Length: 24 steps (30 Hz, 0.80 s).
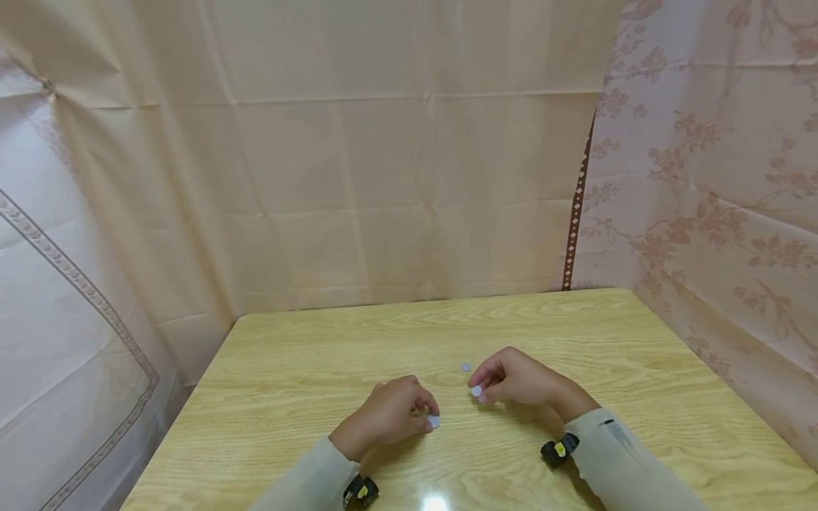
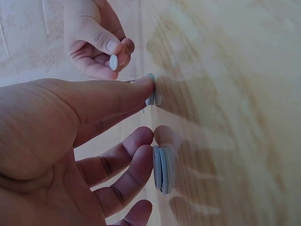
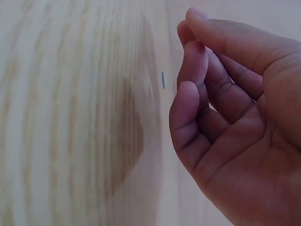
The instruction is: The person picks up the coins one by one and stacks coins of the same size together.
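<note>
Small pale round discs lie on a light wooden table [image 1: 307, 369]. My right hand [image 1: 481, 389] pinches one disc [image 1: 476, 391] between thumb and fingertips just above the wood; the left wrist view shows that right hand [image 2: 115, 54] and its disc [image 2: 113, 62] edge-on. A single disc [image 1: 466, 367] lies flat just beyond it, seen thin past the curled right hand [image 3: 188, 56] as a disc [image 3: 163, 80]. My left hand [image 1: 424, 415] rests fingertips on discs: the thumb tip [image 2: 141, 87] touches a small pile [image 2: 153, 89], and the fingers [image 2: 141, 162] touch a short stack [image 2: 162, 169].
Draped cloth closes in the table's back and both sides, plain beige behind [image 1: 396, 177] and flowered at the right [image 1: 716, 213]. Black and yellow wrist devices [image 1: 559, 449] sit on both sleeves near the front edge.
</note>
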Each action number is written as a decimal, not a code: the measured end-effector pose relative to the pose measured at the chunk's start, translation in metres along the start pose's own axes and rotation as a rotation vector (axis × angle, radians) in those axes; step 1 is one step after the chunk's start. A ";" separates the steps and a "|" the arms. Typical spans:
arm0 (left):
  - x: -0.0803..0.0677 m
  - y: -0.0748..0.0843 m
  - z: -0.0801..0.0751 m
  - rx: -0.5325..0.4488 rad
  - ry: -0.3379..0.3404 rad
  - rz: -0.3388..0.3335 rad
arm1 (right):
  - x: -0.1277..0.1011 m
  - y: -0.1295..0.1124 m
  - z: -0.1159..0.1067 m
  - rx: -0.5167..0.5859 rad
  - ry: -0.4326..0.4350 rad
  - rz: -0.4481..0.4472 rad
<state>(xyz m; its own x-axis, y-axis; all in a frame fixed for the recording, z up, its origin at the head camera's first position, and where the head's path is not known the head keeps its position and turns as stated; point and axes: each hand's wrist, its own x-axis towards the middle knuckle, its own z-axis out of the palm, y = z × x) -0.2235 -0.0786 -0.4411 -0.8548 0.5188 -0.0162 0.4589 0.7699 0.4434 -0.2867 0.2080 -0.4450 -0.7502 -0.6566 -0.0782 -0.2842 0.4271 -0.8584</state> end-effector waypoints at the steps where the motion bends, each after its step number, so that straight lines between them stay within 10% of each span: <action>1: 0.000 0.000 0.000 -0.001 0.000 0.000 | 0.000 0.000 0.000 0.001 -0.003 -0.004; 24: 0.000 0.000 0.000 -0.027 -0.006 -0.017 | -0.001 0.001 0.005 -0.003 -0.131 -0.069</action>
<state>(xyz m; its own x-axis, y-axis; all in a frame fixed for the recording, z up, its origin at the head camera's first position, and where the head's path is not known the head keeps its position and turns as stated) -0.2232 -0.0785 -0.4412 -0.8610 0.5078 -0.0296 0.4373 0.7686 0.4669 -0.2831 0.2061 -0.4481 -0.6444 -0.7600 -0.0846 -0.3347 0.3797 -0.8624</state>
